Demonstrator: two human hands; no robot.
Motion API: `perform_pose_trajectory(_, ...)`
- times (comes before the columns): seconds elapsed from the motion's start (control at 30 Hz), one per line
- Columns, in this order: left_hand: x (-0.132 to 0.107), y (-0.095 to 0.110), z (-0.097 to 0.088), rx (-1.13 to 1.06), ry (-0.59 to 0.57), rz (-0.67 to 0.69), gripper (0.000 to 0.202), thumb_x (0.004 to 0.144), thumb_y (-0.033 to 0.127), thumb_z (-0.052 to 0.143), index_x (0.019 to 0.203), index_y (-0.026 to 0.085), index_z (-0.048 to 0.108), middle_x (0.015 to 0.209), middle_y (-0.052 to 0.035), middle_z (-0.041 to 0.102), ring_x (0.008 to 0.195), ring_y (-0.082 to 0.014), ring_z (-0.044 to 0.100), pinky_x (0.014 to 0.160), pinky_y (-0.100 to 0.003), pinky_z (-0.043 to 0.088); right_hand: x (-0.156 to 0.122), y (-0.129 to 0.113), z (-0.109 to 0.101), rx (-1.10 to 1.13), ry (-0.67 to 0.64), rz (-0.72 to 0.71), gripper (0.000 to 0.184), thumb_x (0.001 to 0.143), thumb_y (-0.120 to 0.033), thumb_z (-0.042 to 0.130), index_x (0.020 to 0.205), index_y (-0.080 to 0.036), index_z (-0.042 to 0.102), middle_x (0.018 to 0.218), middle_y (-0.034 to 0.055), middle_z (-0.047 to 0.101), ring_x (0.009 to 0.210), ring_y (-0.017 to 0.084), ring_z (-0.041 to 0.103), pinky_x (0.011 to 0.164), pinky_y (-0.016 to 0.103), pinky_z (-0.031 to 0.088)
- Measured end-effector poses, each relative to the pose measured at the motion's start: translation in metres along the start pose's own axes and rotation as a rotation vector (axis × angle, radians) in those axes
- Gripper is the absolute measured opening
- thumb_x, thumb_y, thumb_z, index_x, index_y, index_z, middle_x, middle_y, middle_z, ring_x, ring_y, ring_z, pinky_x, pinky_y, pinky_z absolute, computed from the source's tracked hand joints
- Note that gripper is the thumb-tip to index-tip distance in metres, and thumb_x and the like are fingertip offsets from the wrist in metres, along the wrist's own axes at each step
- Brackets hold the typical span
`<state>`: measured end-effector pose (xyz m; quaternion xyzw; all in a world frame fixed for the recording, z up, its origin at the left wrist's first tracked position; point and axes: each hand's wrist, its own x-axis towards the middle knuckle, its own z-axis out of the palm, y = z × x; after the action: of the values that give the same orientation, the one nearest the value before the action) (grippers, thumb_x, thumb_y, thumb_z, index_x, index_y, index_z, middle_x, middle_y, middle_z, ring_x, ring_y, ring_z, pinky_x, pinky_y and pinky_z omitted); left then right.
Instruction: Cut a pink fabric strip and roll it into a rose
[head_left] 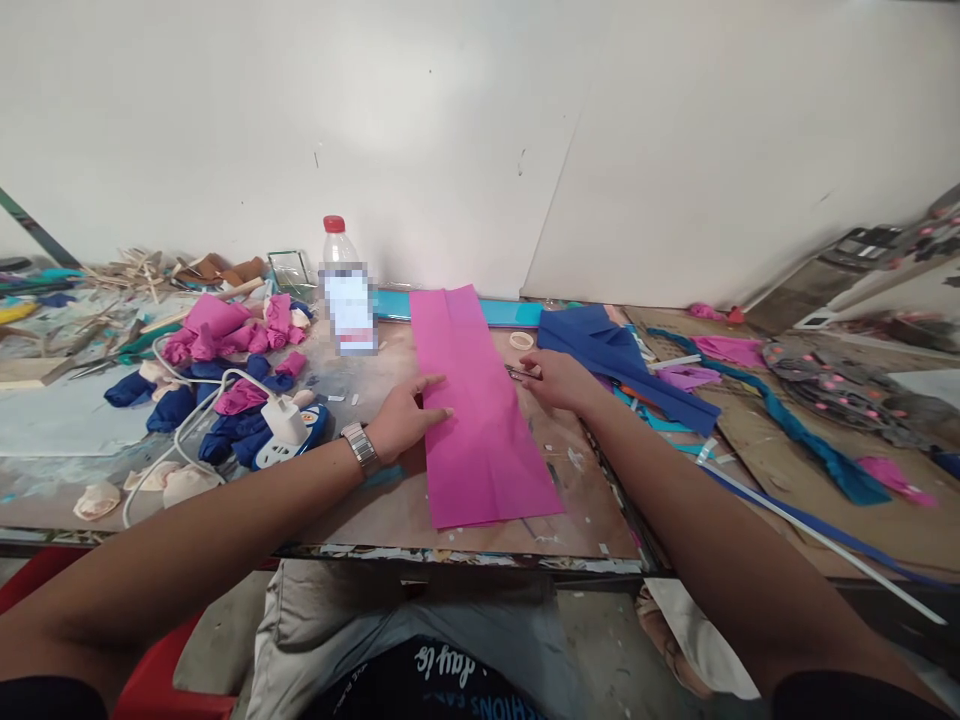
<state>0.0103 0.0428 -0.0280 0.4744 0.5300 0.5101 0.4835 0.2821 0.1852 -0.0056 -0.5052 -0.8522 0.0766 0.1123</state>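
Note:
A long pink sheet (480, 400), creased lengthwise, lies on the worktable in front of me. My left hand (405, 415) rests at its left edge, thumb and fingers spread, with fingertips pressing on the sheet. Beyond the sheet's right edge, my right hand (559, 378) is closed around a slim dark tool (523, 373). The tool's tip points left toward the sheet; its exact kind is too small to make out. A turquoise strip (517, 315) runs under the far end of the sheet. Just behind my right hand lies a cream ring, perhaps a tape roll (520, 341).
A phone (349, 310) stands against a red-capped bottle (334, 235). Left of it are bundled pink and blue pieces (225, 330), a white charger (285, 420) and cable. Folded blue material (600, 345) lies right, before cardboard (780, 460) with scraps. A white wall rises behind.

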Motion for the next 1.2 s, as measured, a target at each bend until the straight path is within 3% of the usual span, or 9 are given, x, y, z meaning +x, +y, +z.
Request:
perform_pose_trajectory(0.2,-0.010,0.002,0.002,-0.044,-0.113,0.005,0.084,0.067,0.018,0.091,0.146,0.028,0.062,0.126,-0.0108,0.073,0.103,-0.0246,0.070,0.088,-0.039,0.061,-0.001,-0.004,0.003,-0.025,0.002,0.040,0.008,0.085,-0.023,0.070,0.091,-0.018,0.073,0.100,0.0133,0.078,0.092,0.027,0.068,0.075,0.031,0.042)
perform_pose_trajectory(0.33,-0.016,0.007,0.004,0.045,-0.163,-0.048,0.065,0.067,0.014,0.086,0.130,0.023,0.074,0.121,-0.0100,0.075,0.097,-0.0240,0.069,0.081,-0.035,0.059,-0.002,-0.003,0.003,0.040,0.019,0.101,0.009,0.076,-0.014,0.071,0.084,-0.018,0.072,0.092,0.0125,0.077,0.089,0.028,0.068,0.075,0.032,0.042)
perform_pose_trajectory(0.47,-0.012,0.007,0.005,-0.004,-0.083,-0.056,0.060,0.070,0.012,0.080,0.130,0.022,0.075,0.132,-0.0091,0.072,0.104,-0.0235,0.068,0.084,-0.033,0.058,-0.001,-0.002,0.001,0.183,0.075,0.158,0.021,0.072,-0.011,0.070,0.090,-0.019,0.069,0.091,0.0081,0.076,0.084,0.024,0.067,0.073,0.030,0.043)
perform_pose_trajectory(0.63,-0.004,0.002,0.003,-0.141,0.047,-0.053,0.075,0.071,0.014,0.077,0.145,0.021,0.063,0.136,-0.0115,0.068,0.099,-0.0204,0.067,0.077,-0.028,0.056,-0.004,-0.021,-0.001,0.487,0.082,0.206,0.029,0.081,-0.019,0.065,0.109,-0.022,0.060,0.086,0.0036,0.076,0.056,0.016,0.060,0.055,0.028,0.046)
perform_pose_trajectory(0.73,-0.004,0.005,0.004,-0.158,0.094,-0.036,0.082,0.071,0.016,0.078,0.149,0.022,0.055,0.131,-0.0112,0.067,0.094,-0.0199,0.065,0.072,-0.028,0.056,-0.012,-0.042,-0.005,0.707,-0.003,0.190,0.024,0.082,-0.023,0.065,0.104,-0.024,0.056,0.078,-0.0011,0.074,0.044,0.011,0.053,0.043,0.024,0.041)
perform_pose_trajectory(0.8,-0.006,0.010,0.004,-0.169,0.122,-0.032,0.081,0.070,0.016,0.079,0.146,0.023,0.054,0.126,-0.0100,0.067,0.091,-0.0200,0.065,0.070,-0.028,0.056,-0.018,-0.054,-0.009,1.129,-0.167,0.177,0.030,0.074,-0.024,0.077,0.093,-0.023,0.055,0.071,-0.0022,0.072,0.042,0.010,0.053,0.037,0.020,0.032)
perform_pose_trajectory(0.97,-0.011,0.023,0.006,-0.369,0.110,-0.060,0.073,0.067,0.021,0.080,0.136,0.024,0.055,0.106,-0.0037,0.070,0.076,-0.0171,0.065,0.067,-0.029,0.054,-0.025,-0.063,-0.014,1.471,-0.322,0.133,0.045,0.070,-0.025,0.092,0.097,-0.020,0.056,0.082,-0.0006,0.075,0.055,0.010,0.067,0.045,0.018,0.049)
perform_pose_trajectory(1.1,-0.018,0.034,0.009,-0.625,0.112,-0.042,0.101,0.072,0.018,0.080,0.158,0.037,0.032,0.113,-0.0007,0.074,0.082,-0.0188,0.070,0.079,-0.034,0.057,-0.021,-0.058,-0.007,1.582,-0.265,0.108,0.049,0.071,-0.030,0.096,0.097,-0.020,0.056,0.089,-0.0007,0.077,0.059,0.009,0.068,0.051,0.018,0.057)
perform_pose_trajectory(1.2,-0.023,0.040,0.012,-0.734,-0.012,-0.080,0.079,0.076,0.020,0.077,0.150,0.026,0.050,0.120,-0.0055,0.077,0.094,-0.0222,0.073,0.089,-0.037,0.058,-0.019,-0.057,0.000,1.632,-0.217,0.119,0.050,0.071,-0.032,0.097,0.097,-0.020,0.056,0.090,-0.0008,0.078,0.060,0.008,0.068,0.051,0.016,0.056)
